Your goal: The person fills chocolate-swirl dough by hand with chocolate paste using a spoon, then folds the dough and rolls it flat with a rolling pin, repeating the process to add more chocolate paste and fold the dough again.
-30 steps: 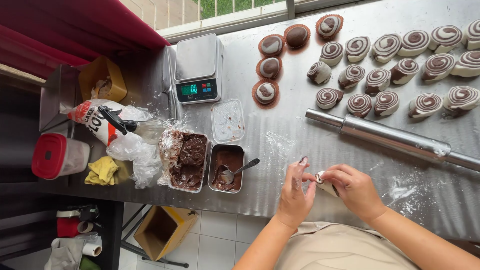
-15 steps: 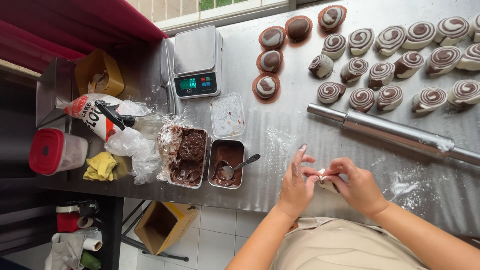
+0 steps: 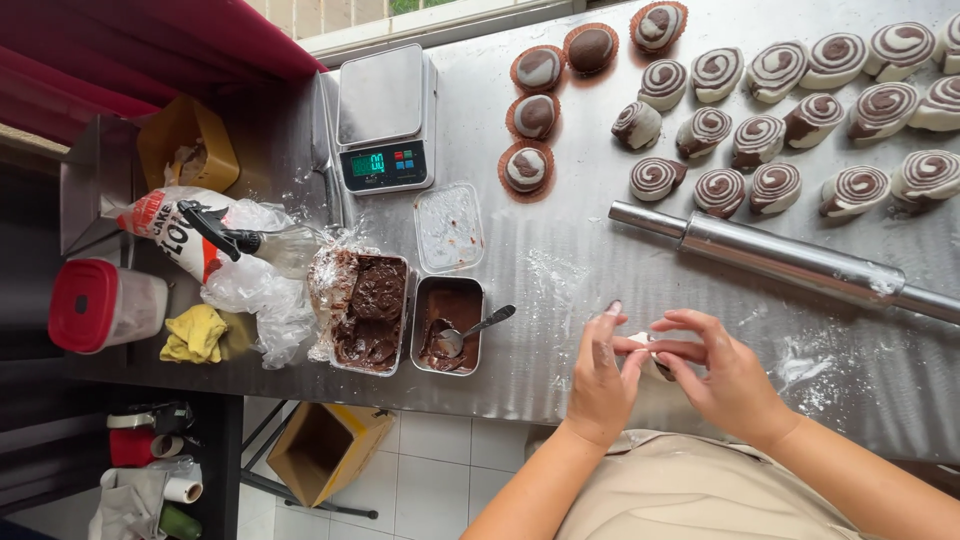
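My left hand (image 3: 603, 377) and my right hand (image 3: 718, 368) are together just above the near edge of the steel table (image 3: 540, 262). Between their fingertips they pinch a small piece of white and brown dough (image 3: 648, 346), mostly hidden by the fingers. A steel rolling pin (image 3: 780, 261) lies just beyond the hands. Further back lie several swirled brown-and-white dough pieces (image 3: 770, 140) in rows. Left of the hands stands a small tin of chocolate filling (image 3: 450, 325) with a spoon (image 3: 476, 329) in it.
A digital scale (image 3: 385, 118) stands at the back left, with several filled dough balls in brown paper cups (image 3: 533, 117) beside it. A larger tin of chocolate (image 3: 365, 312), an empty plastic tub (image 3: 448, 226), a flour bag (image 3: 170, 232), a yellow cloth (image 3: 196, 333) and a red-lidded container (image 3: 103, 304) sit to the left.
Both hands stay together on the dough piece and shift slightly as the fingers work it. Nothing else on the table has moved.
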